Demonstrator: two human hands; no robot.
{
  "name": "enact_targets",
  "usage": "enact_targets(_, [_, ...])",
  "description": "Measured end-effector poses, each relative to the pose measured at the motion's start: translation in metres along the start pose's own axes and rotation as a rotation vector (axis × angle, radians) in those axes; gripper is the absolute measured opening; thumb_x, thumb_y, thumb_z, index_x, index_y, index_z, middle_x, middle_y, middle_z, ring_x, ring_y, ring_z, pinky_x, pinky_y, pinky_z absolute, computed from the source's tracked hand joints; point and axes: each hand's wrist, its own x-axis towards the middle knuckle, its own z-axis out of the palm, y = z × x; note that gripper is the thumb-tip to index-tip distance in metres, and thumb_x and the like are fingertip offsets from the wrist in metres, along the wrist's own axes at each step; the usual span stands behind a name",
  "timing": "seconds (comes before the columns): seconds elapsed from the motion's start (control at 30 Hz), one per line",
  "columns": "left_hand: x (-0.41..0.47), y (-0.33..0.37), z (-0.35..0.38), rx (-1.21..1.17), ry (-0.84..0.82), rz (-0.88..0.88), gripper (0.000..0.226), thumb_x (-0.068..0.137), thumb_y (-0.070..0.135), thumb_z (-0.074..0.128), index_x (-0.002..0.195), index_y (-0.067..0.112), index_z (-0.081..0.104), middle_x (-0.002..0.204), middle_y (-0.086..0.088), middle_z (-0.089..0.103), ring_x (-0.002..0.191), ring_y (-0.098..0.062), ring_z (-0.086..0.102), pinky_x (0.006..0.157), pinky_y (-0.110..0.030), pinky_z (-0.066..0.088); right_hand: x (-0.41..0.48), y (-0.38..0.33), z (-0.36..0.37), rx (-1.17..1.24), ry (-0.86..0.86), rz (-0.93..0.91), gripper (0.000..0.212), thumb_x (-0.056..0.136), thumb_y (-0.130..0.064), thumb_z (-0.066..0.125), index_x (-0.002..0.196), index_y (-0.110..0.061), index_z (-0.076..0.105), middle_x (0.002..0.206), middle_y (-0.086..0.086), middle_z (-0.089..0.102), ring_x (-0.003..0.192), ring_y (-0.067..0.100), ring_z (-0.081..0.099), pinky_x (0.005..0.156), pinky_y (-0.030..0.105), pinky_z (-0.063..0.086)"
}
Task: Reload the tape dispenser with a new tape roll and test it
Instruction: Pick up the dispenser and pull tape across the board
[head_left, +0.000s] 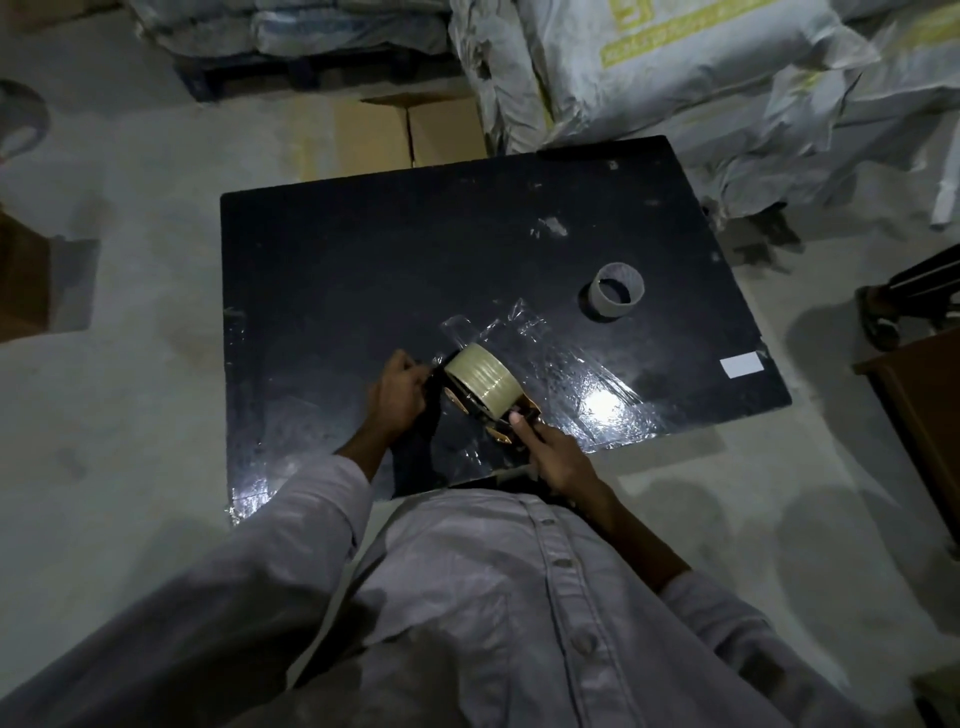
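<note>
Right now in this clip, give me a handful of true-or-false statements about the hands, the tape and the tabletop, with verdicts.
1. A full tape roll sits in the dispenser. True.
2. The empty core is held in the left hand. False: it stands alone on the black table, far right of the hands.
3. The right hand grips the dispenser at its handle end. True.
4. The left hand rests flat on the table, away from the dispenser. False: it is closed at the dispenser's front end, beside the roll.
5. A white label lies near the table's right edge. True.
6. The table surface is bare wood. False: it is black, with shiny clear tape stuck across it.
</note>
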Motion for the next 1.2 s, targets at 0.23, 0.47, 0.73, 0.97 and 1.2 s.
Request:
enact_targets(0.23, [-0.026,-0.004,0.013,0.218,-0.128,-0.07,0.077,0.094,0.014,0.069,0.16,0.047,0.05,0.162,-0.013,0.035,0.124,-0.045,0.065,0.091,-0.054,0.062,0.004,0.003,-0.002,-0.042,-0.008,0.0,0.091,0.088,-0.106,0.042,0.107,-0.028,0.085,0.112,-0.001,0.084,0.108,0.022,0.076,0.11,0.045,0.056])
enact_targets(0.47, [-0.029,0.005,0.015,0.28,-0.143,-0.144,0.081,0.096,0.026,0.067,0.165,0.053,0.033,0.17,-0.012,0.02,0.141,-0.046,0.051,0.098,-0.059,0.059,0.007,0.006,0.0,-0.053,0.006,-0.019,0.063,0.09,-0.104,0.043,0.07,-0.052,0.073,0.088,-0.01,0.074,0.094,0.019,0.07,0.095,0.039,0.051])
enact_targets(0.73, [-0.033,0.013,0.019,0.345,-0.165,-0.176,0.083,0.101,0.046,0.068,0.171,0.047,0.023,0.166,-0.017,0.022,0.142,-0.047,0.044,0.098,-0.062,0.055,0.002,0.007,0.0,-0.053,0.016,-0.045,0.06,0.09,-0.104,0.043,0.07,-0.055,0.071,0.088,-0.01,0.072,0.09,0.018,0.067,0.092,0.041,0.05])
enact_targets(0.97, [-0.031,0.013,0.016,0.349,-0.188,-0.2,0.08,0.103,0.047,0.063,0.17,0.049,0.021,0.167,-0.017,0.022,0.145,-0.047,0.044,0.102,-0.063,0.053,0.004,0.008,-0.003,-0.061,0.023,-0.059,0.067,0.09,-0.103,0.046,0.074,-0.044,0.073,0.082,-0.014,0.072,0.086,0.015,0.069,0.091,0.041,0.052])
enact_targets(1.2, [-0.028,0.017,0.015,0.321,-0.205,-0.224,0.081,0.105,0.052,0.06,0.171,0.055,0.014,0.175,-0.017,0.015,0.153,-0.047,0.036,0.109,-0.065,0.05,-0.002,0.009,-0.008,-0.099,0.01,-0.06,0.076,0.092,-0.103,0.043,0.088,-0.035,0.077,0.095,-0.007,0.079,0.094,0.016,0.073,0.091,0.04,0.053])
